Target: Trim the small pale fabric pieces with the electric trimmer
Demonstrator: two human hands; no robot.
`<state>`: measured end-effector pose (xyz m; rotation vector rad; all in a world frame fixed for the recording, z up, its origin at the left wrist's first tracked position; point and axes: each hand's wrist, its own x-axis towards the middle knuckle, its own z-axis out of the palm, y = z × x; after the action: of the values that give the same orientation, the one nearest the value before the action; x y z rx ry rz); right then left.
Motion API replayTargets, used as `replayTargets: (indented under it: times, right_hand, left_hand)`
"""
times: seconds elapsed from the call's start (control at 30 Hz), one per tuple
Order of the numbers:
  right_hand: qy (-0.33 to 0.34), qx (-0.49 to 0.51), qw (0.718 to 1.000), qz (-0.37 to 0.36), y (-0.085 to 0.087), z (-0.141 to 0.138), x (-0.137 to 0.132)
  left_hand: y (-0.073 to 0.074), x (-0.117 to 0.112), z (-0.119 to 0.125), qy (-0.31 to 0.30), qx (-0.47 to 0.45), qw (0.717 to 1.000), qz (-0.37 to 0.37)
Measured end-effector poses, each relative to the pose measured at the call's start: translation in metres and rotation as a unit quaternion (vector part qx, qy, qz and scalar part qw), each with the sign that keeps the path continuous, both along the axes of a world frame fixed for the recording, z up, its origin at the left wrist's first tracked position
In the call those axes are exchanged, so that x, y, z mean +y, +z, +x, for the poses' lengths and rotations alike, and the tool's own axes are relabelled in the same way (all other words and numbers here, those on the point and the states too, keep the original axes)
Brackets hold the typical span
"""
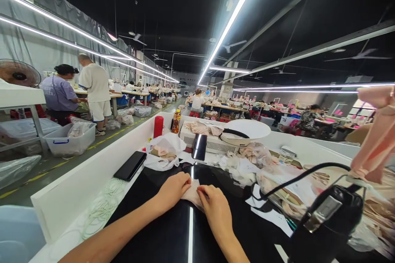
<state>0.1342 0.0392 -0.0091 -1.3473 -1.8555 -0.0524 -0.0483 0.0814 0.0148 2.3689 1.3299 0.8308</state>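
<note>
A small piece of pale beige fabric [193,194] lies over the glossy black work surface [160,230], stretched between my two hands. My left hand [175,189] pinches its left edge between thumb and fingertips. On the opposite edge, my right hand [215,205] has its fingers closed on the same fabric. Just beyond the hands, a black phone [199,147] leans against a white vented box [212,144]. To the left of it sits a white plastic bag [165,160] with beige and pink cloth inside.
A black tablet-like case [130,166] and a pile of pale green cords [103,203] lie along the left. Bagged fabric pieces [277,185] heap up at right, behind a black machine [327,222] with a cable. White low walls [92,176] border the table. Co-workers [94,86] are farther off.
</note>
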Motion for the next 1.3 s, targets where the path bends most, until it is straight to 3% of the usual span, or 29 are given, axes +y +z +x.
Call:
replayTargets:
  times: [0.17,0.33,0.4,0.5,0.63,0.77,0.87,1.13,1.3]
  right_hand:
    - [-0.003,-0.051,0.998,0.033,0.002,-0.007,-0.008]
    - [0.018,-0.084,0.995,0.041,0.016,-0.014,-0.06]
    - [0.073,-0.066,0.994,0.044,0.015,-0.008,-0.087]
    - [0.126,-0.027,0.991,0.046,0.008,0.018,-0.129]
    - [0.059,-0.028,0.997,-0.042,-0.001,0.083,-0.177]
    - [-0.083,0.006,0.992,-0.09,-0.002,0.151,-0.207]
    - [-0.135,-0.017,0.985,-0.109,-0.003,0.179,-0.216]
    - [-0.134,-0.169,0.975,-0.044,-0.019,0.176,-0.209]
    - [-0.125,-0.08,0.986,-0.07,-0.021,0.178,-0.208]
  left_hand:
    - [-0.013,0.004,0.002,-0.002,0.081,0.996,0.038]
    - [-0.008,0.001,-0.009,-0.037,0.085,0.991,0.092]
    - [-0.005,-0.001,-0.014,-0.052,0.073,0.99,0.11]
    - [-0.004,-0.012,-0.018,-0.073,0.071,0.985,0.14]
    - [-0.009,-0.043,-0.011,-0.117,0.089,0.976,0.16]
    - [-0.013,-0.076,0.016,-0.188,0.121,0.963,0.149]
    - [-0.013,-0.1,0.045,-0.23,0.138,0.954,0.132]
    - [-0.012,-0.146,0.123,-0.293,0.167,0.935,0.112]
    - [-0.01,-0.158,0.151,-0.296,0.167,0.936,0.087]
